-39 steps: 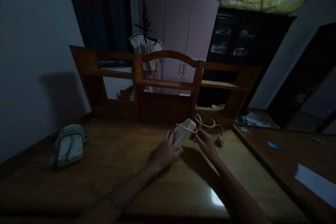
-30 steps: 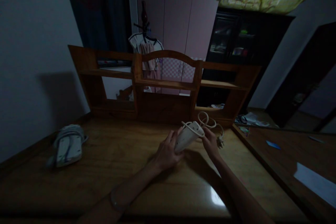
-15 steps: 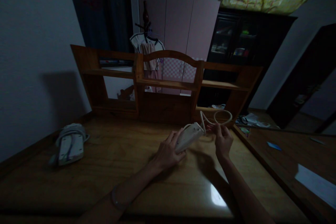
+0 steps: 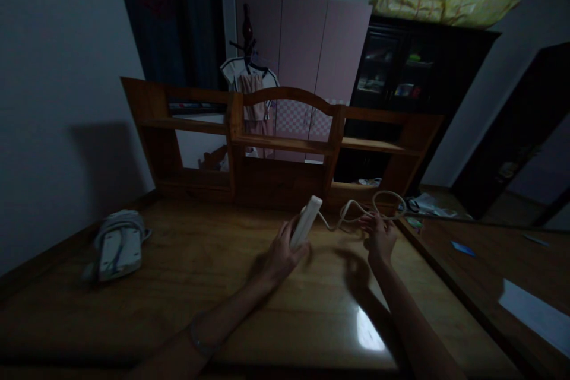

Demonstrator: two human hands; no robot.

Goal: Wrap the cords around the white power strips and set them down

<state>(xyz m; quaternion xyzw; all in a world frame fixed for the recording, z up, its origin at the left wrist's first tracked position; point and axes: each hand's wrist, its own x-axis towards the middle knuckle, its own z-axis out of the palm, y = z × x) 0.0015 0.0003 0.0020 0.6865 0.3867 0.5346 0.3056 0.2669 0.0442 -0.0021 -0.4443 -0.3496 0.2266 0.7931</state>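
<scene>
Above the wooden desk point(image 4: 191, 285), my left hand point(image 4: 282, 255) is closed around a white power strip point(image 4: 306, 222), which is turned edge-on and tilted up. A pale cord point(image 4: 332, 227) runs from the strip over to the right. My right hand point(image 4: 380, 237) pinches that cord between its fingers, and a loop of it stands out beyond the fingertips. Farther left on the desk lies a second white power strip point(image 4: 120, 252) with its grey cord point(image 4: 122, 222) wound around one end.
A wooden shelf unit point(image 4: 285, 142) stands along the desk's back edge. On the right, a lower brown surface point(image 4: 481, 273) holds a white sheet point(image 4: 537, 312) and a small blue card point(image 4: 463, 248). A wall point(image 4: 66, 160) borders the left side.
My left hand has rotated the power strip from showing its broad face to edge-on. My right hand has shifted slightly right, and the cord between the hands is stretched longer.
</scene>
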